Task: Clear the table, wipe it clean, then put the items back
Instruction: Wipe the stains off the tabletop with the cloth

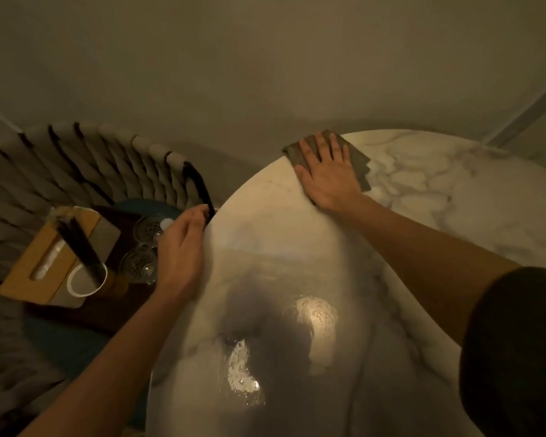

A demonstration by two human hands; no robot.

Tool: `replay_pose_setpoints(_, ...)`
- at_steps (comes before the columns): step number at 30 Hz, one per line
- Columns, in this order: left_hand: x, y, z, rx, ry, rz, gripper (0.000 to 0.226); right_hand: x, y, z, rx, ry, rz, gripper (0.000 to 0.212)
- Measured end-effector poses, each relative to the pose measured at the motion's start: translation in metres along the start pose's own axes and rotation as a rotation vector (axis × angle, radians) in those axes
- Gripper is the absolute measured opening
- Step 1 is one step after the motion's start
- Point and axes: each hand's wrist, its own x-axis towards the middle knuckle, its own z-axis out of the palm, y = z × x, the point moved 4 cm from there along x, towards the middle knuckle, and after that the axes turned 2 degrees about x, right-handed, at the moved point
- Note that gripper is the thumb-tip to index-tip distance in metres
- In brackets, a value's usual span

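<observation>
- Left, on the chair [76,159] seat: tissue box [35,263], cup [82,283] and glasses [139,263], off the table.
- Our left hand [180,253] rests loosely bent on the marble table [454,200]'s left edge, holding nothing.
- Our right hand [328,175] presses flat, fingers spread, on the cloth [358,162] at the far rim; most unwiped marble probably lies to its right.

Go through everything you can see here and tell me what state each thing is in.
Table: glossy, looks wet in the near part.
Cloth: folded, flat on the table's far edge under the right hand.
Right hand: open, fingers spread, pressing the cloth.
Left hand: resting on the table's rim, holding nothing.
Glasses: standing on the chair.
Tissue box: on the chair, tissue showing in its slot.
White cup: upright, a dark thing standing in it.
</observation>
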Motion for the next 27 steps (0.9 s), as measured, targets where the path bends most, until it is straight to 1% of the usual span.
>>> replay_pose_setpoints(5,-0.034,-0.023,-0.027,-0.033,-0.017,-0.032,0.035,-0.025,-0.05,0.009,0.007,-0.04,-0.145,0.06)
replay_pose_setpoints(9,-0.08,-0.044,-0.045,-0.079,-0.007,-0.131,0.033,-0.06,-0.086,0.015,0.017,-0.067,-0.259,0.06)
replay_pose_setpoints(11,-0.106,-0.051,-0.051,-0.102,0.012,-0.18,0.032,-0.081,-0.105,0.019,0.012,-0.08,-0.317,0.061)
replay_pose_setpoints(14,-0.143,-0.061,-0.056,-0.157,0.046,-0.25,0.037,-0.114,-0.13,0.025,-0.001,-0.096,-0.395,0.061)
replay_pose_setpoints(20,-0.195,-0.081,-0.065,-0.245,0.129,-0.381,0.041,-0.185,-0.171,0.037,-0.022,-0.127,-0.535,0.063)
replay_pose_setpoints(23,-0.217,-0.087,-0.069,-0.301,0.169,-0.398,0.041,-0.227,-0.186,0.043,-0.037,-0.138,-0.613,0.063)
replay_pose_setpoints(27,-0.244,-0.095,-0.078,-0.35,0.21,-0.413,0.035,-0.292,-0.204,0.049,-0.014,-0.153,-0.714,0.063)
